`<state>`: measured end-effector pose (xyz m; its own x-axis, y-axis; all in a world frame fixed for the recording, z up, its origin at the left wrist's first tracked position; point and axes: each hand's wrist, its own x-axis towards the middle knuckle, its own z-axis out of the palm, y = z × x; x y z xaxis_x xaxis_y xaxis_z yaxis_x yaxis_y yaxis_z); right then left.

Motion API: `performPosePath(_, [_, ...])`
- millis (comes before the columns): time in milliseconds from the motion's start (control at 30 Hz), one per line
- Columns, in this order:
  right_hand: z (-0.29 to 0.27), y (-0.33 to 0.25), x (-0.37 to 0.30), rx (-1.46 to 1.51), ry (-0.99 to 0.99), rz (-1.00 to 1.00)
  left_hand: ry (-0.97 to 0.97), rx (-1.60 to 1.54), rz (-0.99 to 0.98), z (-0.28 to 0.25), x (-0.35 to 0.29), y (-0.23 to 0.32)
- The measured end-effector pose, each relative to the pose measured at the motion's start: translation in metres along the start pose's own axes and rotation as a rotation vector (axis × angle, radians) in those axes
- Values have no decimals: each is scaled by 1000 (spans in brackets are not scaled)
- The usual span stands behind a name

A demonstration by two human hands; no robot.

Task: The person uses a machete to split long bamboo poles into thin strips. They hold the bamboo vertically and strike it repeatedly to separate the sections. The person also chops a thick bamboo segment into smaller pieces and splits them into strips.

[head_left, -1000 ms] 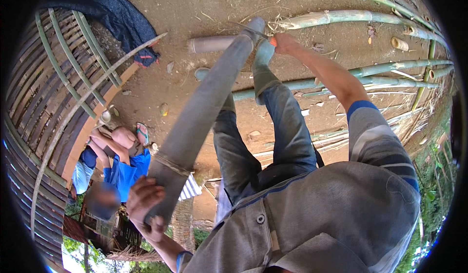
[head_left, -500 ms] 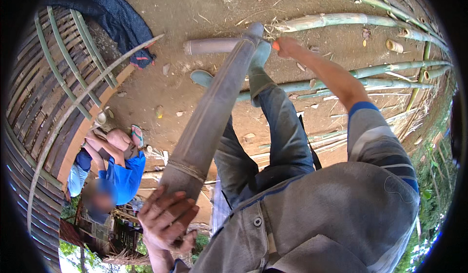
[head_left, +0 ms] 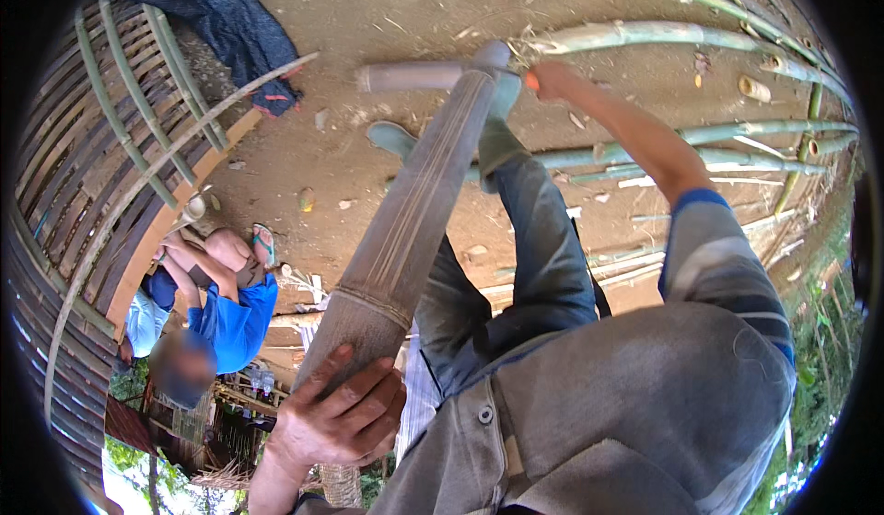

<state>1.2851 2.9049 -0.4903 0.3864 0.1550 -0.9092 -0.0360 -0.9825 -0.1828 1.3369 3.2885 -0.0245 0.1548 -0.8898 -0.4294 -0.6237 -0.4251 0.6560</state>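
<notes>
A thick brown bamboo pole (head_left: 405,211) slants up from my left hand to the ground by my boots. Pale lengthwise lines, like cracks or scrapes, run along its upper section. My left hand (head_left: 345,409) is closed round its near end, below a ring-shaped node. At the far end, my right hand (head_left: 555,82) grips an orange-handled tool (head_left: 531,81), held close beside the pole; most of the tool is hidden or too thin to make out. A shorter bamboo piece (head_left: 410,77) lies on the ground, meeting the pole near its far end.
Several green bamboo poles (head_left: 645,34) lie on the dirt to the right. A slatted bamboo platform (head_left: 110,138) stands at left, with a dark cloth (head_left: 239,27) beyond it. Near it sits a person in a blue shirt (head_left: 241,326), with another person partly visible behind.
The bamboo pole has turned, so its pale lengthwise lines now face up. My left hand has shifted right and up along with it. My right hand has stayed near the far end.
</notes>
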Motion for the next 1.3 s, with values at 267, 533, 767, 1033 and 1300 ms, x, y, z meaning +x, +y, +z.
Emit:
performPosePath(267, [-14,-80,-80,376,266,-4,1056,-911,-834,50,-58,-41])
performPosePath(533, [34,-65,-35,514,293,129,1603,-1616,-1100,109,-110,-62])
performPosePath(767, [53,-81,-30,675,396,152,1688,-1716,-1488,194,-125,-11])
performPosePath(1033, [28,-83,-58,590,342,120,1880,-2131,-1359,164,-51,38])
performPosePath(1300, [33,-50,-22,533,409,33,1505,-1849,-875,110,-36,79])
